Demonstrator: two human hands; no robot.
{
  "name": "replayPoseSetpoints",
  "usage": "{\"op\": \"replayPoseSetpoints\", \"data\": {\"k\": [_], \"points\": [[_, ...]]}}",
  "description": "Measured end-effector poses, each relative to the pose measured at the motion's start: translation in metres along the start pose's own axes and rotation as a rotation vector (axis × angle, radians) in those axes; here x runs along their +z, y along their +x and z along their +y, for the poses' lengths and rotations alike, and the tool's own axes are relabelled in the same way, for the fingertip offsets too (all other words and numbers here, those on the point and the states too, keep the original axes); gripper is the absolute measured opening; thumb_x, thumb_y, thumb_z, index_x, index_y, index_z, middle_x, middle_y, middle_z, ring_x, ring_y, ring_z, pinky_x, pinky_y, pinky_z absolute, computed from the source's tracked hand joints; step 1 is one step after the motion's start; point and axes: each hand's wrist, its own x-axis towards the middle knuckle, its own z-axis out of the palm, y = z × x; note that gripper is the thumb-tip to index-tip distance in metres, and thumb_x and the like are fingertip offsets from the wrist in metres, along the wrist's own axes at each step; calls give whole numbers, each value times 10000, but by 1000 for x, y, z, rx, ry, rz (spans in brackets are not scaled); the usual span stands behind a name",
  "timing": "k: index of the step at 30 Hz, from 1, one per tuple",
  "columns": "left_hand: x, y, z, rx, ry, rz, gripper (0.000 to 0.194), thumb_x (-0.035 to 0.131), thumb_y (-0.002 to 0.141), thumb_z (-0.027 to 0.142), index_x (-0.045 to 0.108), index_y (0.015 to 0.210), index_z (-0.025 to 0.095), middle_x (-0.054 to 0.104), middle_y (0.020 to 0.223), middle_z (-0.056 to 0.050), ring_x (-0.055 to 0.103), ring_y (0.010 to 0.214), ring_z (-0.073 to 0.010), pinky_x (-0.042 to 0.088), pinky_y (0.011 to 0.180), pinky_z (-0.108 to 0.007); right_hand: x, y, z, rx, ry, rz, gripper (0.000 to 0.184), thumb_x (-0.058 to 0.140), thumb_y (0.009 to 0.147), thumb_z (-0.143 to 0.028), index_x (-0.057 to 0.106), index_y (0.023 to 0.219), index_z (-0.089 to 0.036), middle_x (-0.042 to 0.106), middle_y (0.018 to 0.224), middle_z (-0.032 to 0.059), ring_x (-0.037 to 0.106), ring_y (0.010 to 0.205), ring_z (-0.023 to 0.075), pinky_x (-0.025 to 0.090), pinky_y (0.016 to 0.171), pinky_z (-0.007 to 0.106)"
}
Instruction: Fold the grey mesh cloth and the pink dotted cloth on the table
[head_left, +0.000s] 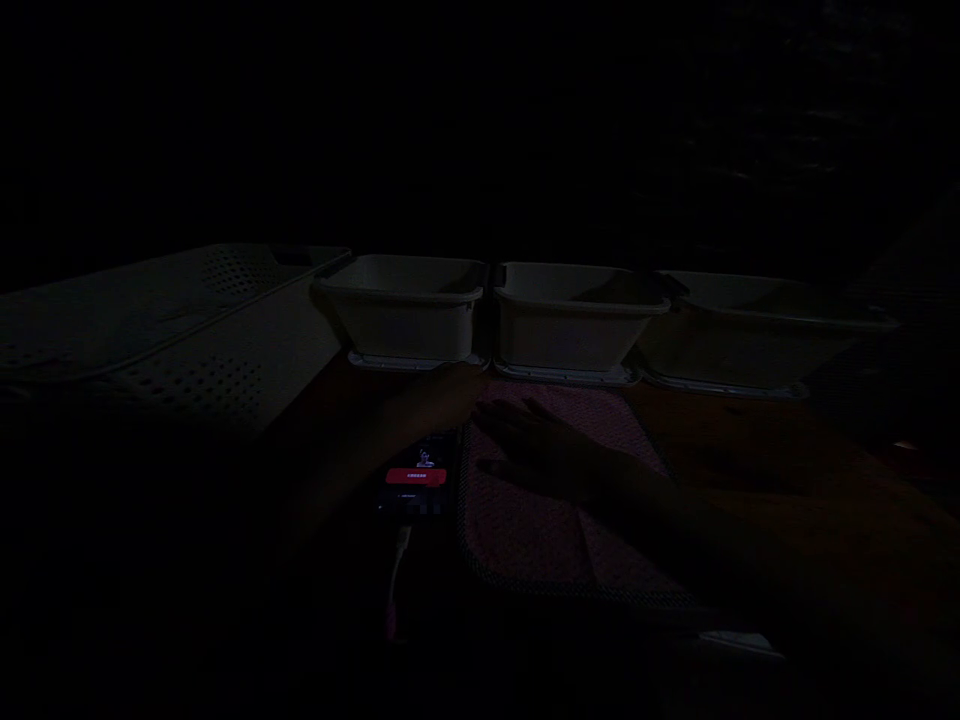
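Note:
The scene is very dark. My right hand (544,452) reaches in from the lower right and lies over a pink mat (540,530), fingers stretched out toward the left, holding nothing. Just left of its fingertips a phone (416,475) lies face up with a red bar lit on its screen. My left forearm shows dimly as it crosses from the lower left toward the bins; my left hand (450,392) is a faint shape near the base of the left bin, and its fingers cannot be made out.
Three white rectangular bins stand in a row behind the mat: left (409,315), middle (574,325), right (750,340). A white perforated panel (165,330) lies at the left. A cable (397,560) runs from the phone toward me.

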Motion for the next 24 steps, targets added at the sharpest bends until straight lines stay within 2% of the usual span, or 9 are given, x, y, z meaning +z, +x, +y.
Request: {"op": "replayPoseSetpoints", "data": {"k": [6,14,19,24], "points": [[1,-2,0,-1,-38,24,302,464,928,97,646,1165,144,665,1205,-123,646,1070,-200,486,886,-278,8,7,11,43,-63,45,697,213,996,-605,254,1559,-197,209,1608,78,204,1500,254,135,1204,592],[2,-2,0,-6,-54,37,364,442,919,77,627,1222,160,658,1235,-111,656,1052,-189,491,868,-268,8,7,16,102,-129,71,673,221,1003,-580,249,1563,-208,197,1618,65,193,1504,236,153,1209,555],[-1,-2,2,34,-83,33,280,451,958,152,662,1142,150,678,1188,-112,661,1027,-175,483,882,-249,6,8,16,138,-136,86,689,229,1001,-579,300,1546,-165,261,1600,88,238,1490,254,177,1208,539],[-4,-3,3,25,-126,47,366,420,956,121,609,1262,191,647,1271,-99,654,1082,-175,484,912,-266,0,6,12,180,-133,78,671,258,1003,-561,294,1547,-170,251,1605,88,232,1491,270,212,1190,567]]}}
